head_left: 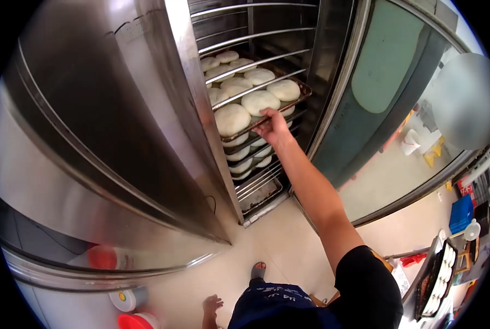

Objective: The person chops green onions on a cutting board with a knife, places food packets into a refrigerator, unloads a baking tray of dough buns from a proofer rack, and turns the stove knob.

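My right hand (273, 125) reaches into a tall metal cabinet and grips the front rim of a dark baking tray (295, 103), thumb on top and fingers underneath. Several round, pale dough pieces (260, 102) lie on this tray, which sits on the cabinet's rails. Below it are more trays with similar dough pieces (239, 154), partly covered by the upper tray and my hand. My left hand (213, 304) hangs low near my apron (272, 304), holding nothing, with its fingers loosely apart.
Metal rails (256, 34) cross the cabinet above the tray. A glazed door (344, 104) stands swung out on the right; a steel panel (119, 164) curves along the left. Red-and-white buckets (138, 321) are at lower left. Another dough-filled tray (436, 282) is at lower right.
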{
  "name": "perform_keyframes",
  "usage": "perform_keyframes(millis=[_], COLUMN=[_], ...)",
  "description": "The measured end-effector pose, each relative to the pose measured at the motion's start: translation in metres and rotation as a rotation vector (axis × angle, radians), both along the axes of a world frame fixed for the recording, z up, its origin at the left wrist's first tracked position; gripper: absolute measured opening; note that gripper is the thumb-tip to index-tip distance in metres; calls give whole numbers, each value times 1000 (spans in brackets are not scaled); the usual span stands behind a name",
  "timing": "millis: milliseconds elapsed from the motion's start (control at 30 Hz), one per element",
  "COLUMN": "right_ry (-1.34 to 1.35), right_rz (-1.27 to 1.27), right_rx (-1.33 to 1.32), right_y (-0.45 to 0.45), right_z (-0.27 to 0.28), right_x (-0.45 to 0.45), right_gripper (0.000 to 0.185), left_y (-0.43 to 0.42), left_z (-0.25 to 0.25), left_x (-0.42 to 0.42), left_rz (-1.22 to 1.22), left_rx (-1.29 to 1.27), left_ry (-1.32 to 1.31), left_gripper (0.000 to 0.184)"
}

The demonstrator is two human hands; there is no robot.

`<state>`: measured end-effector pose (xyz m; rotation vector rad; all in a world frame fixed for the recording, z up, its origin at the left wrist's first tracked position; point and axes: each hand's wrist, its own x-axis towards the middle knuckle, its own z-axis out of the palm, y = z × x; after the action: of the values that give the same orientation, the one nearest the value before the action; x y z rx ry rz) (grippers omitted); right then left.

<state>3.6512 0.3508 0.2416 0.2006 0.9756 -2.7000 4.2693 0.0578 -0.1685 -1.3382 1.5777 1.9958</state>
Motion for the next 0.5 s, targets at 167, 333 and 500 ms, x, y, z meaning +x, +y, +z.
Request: perform_keyframes(millis=[167, 333, 500], right_ry=[-18, -8, -81], right_rz=[-86, -197, -338], right_rx=[-40, -30, -2], right_y=[7, 35, 101], right_z=[-16, -3, 16], right_x=[7, 82, 206], right_gripper=[9, 13, 13], left_y=[-4, -12, 66], left_z=[13, 3, 65], left_x=[-40, -93, -182], left_rz=[-63, -560, -833], left_rx=[-23, -447, -688], left_ry=[-30, 155, 707], left_gripper=[28, 20, 21])
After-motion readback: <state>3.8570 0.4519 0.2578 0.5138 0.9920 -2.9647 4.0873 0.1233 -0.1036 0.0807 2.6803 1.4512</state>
